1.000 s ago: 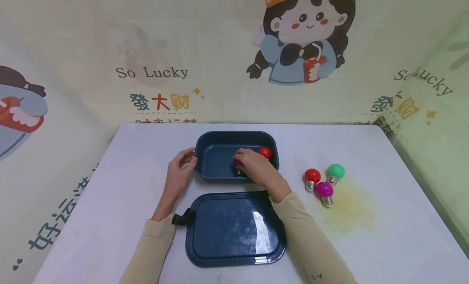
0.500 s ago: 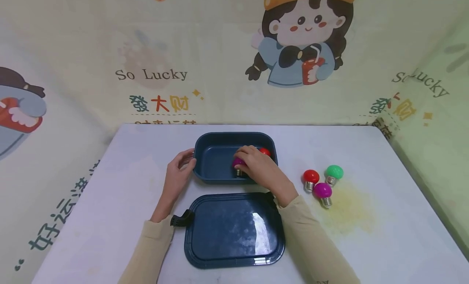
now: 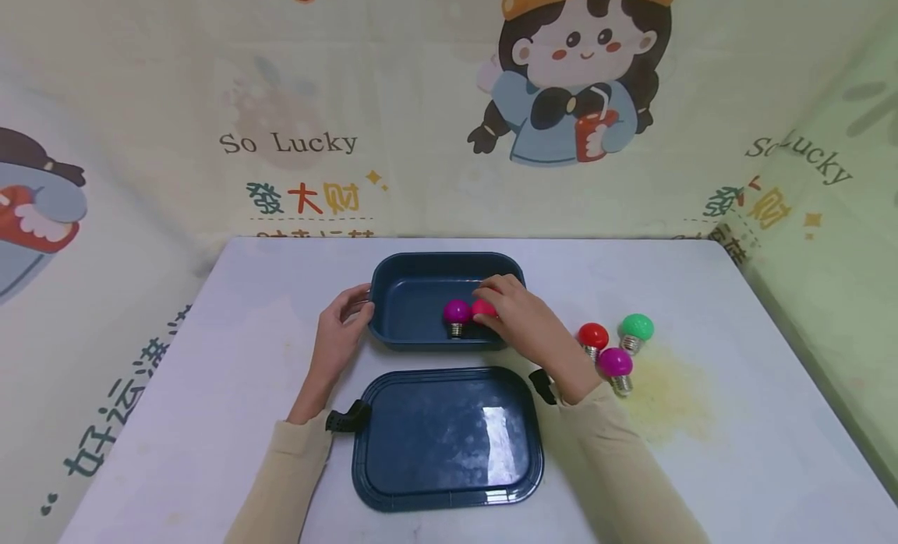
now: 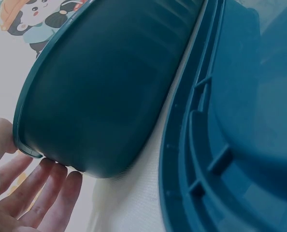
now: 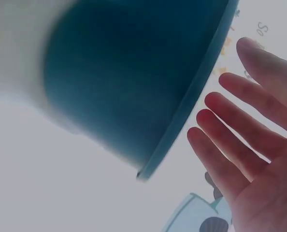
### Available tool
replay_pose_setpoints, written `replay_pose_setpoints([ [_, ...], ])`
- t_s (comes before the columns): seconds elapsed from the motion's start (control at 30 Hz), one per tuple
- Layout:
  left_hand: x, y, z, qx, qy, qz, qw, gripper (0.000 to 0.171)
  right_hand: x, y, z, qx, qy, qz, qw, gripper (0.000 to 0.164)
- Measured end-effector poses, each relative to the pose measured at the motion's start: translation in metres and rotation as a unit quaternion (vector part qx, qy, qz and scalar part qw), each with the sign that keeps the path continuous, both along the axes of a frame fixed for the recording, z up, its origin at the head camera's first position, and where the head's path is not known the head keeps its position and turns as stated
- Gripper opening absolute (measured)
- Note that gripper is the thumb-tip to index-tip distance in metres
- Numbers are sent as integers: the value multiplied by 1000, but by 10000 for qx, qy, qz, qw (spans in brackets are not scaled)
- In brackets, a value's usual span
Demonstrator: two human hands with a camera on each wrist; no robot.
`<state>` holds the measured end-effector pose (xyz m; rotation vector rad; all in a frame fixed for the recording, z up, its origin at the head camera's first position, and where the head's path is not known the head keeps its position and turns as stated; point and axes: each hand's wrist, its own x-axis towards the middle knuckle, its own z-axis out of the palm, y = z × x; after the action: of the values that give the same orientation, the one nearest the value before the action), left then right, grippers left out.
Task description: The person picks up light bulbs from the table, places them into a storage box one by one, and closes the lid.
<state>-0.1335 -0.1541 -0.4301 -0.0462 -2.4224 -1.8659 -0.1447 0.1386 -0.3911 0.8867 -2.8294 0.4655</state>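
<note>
A dark blue rectangular box (image 3: 414,302) stands on the table. My left hand (image 3: 335,337) is at its left end; in the left wrist view the fairly straight fingers (image 4: 51,188) touch its outer wall, with the thumb beside the rim. Inside the box a purple light bulb (image 3: 457,312) lies with its metal base toward me. My right hand (image 3: 526,318) reaches over the box's right end, its fingertips around a red light bulb (image 3: 482,307) next to the purple one. In the right wrist view those fingers (image 5: 235,145) are spread and straight, with no bulb visible between them.
The box's dark blue lid (image 3: 442,443) lies flat in front of it, between my forearms. To the right of the box lie another red bulb (image 3: 592,336), a green bulb (image 3: 637,327) and another purple bulb (image 3: 616,362). A printed curtain (image 3: 421,123) surrounds the white table.
My right hand has let go of the purple bulb, which now lies in the box, and has shifted right. A red bulb shows farther left than before. My left hand stays put.
</note>
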Motion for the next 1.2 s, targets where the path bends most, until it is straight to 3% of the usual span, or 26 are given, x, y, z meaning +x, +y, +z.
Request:
replay_pose_setpoints([
  [0.53, -2, 2, -1, -35, 37, 13, 10000, 42, 9, 31, 5, 316, 34, -418, 9986, 45],
  [0.93, -1, 3, 0, -138, -4, 53, 9999, 41, 15, 50, 2, 245, -155, -608, 9977, 38],
  [1.2, 1, 3, 2, -223, -65, 98, 9997, 42, 18, 65, 2, 303, -334, -903, 9949, 42],
])
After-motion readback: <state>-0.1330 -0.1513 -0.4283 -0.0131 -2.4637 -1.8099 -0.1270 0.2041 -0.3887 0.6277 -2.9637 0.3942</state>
